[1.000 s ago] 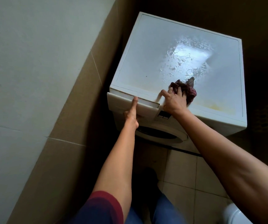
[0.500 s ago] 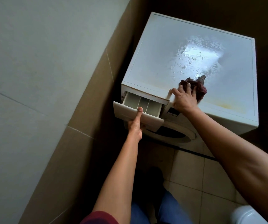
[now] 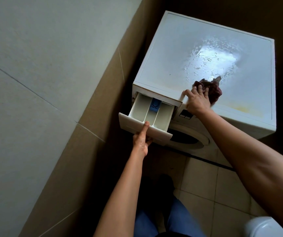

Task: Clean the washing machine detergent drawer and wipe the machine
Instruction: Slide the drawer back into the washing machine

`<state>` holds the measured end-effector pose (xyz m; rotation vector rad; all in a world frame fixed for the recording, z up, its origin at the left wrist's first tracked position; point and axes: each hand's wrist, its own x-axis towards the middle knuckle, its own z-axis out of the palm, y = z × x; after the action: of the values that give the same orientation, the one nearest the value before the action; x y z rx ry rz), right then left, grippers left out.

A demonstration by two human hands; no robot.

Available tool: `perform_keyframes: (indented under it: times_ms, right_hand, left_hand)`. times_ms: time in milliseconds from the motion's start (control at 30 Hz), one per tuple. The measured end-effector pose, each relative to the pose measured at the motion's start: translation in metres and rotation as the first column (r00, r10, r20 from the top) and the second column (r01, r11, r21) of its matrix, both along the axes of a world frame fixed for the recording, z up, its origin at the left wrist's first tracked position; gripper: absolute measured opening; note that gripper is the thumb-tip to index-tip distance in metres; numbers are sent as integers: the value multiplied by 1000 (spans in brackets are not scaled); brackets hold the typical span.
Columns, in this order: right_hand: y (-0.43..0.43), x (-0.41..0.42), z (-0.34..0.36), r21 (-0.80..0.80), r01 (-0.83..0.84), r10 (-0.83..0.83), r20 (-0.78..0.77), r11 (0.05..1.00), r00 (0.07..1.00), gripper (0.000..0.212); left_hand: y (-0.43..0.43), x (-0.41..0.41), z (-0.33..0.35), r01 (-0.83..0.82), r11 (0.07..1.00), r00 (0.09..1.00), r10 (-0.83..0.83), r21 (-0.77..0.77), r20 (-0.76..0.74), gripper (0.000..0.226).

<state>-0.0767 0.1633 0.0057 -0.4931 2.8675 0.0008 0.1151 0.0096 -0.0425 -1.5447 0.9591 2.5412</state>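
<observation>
A white front-loading washing machine [image 3: 171, 53] stands against the tiled wall, its top wet and shiny in the middle. Its detergent drawer [image 3: 140, 110] is pulled well out at the front left, showing pale compartments and a blue insert [image 3: 155, 105]. My left hand [image 3: 141, 139] grips the drawer's front panel, thumb on top and fingers under the edge. My right hand [image 3: 196, 100] rests on the machine's front top edge and holds a dark red cloth [image 3: 213, 90] against the top.
A tiled wall [image 3: 52, 82] runs close along the machine's left side. The round door [image 3: 188, 139] sits below the drawer. Beige floor tiles [image 3: 204, 178] lie beneath me, with a white rounded object [image 3: 265, 227] at the bottom right.
My left hand has pulled the drawer from nearly closed to well out, baring the compartments and blue insert. My right hand with the cloth stays on the machine's top edge.
</observation>
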Motion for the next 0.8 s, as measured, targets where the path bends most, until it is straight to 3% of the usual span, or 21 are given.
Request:
perform_keyframes:
  times_ms: [67,167,233,367,533,800]
  right_hand:
    - [-1,0,0,-3,2,-2,0,1000,1000,46]
    - [-1,0,0,-8,6,-6,-2,1000,1000,47]
    - [-1,0,-1,-6,5,-5,1,1000,1000,47]
    - [-1,-1,-2,1,6,-6,-2,1000,1000,47]
    - [-1,-3,-3,20,9,-9,-8,1000,1000,47]
    - [0,-6,-3,31,12,-12,-21,999,1000,45]
  left_hand:
    - [0,0,3,-16,1000,1000,16,6,-20,78]
    - [0,3,6,-42,999,996,42,3,-75,126]
    - [1,5,3,-68,998,993,67,-14,-102,135]
    - [1,5,5,-78,997,988,77,-1,-132,124]
    - [1,-22,6,-74,997,995,74,2,-71,74]
    - [2,-78,11,-47,999,998,47,17,-48,70]
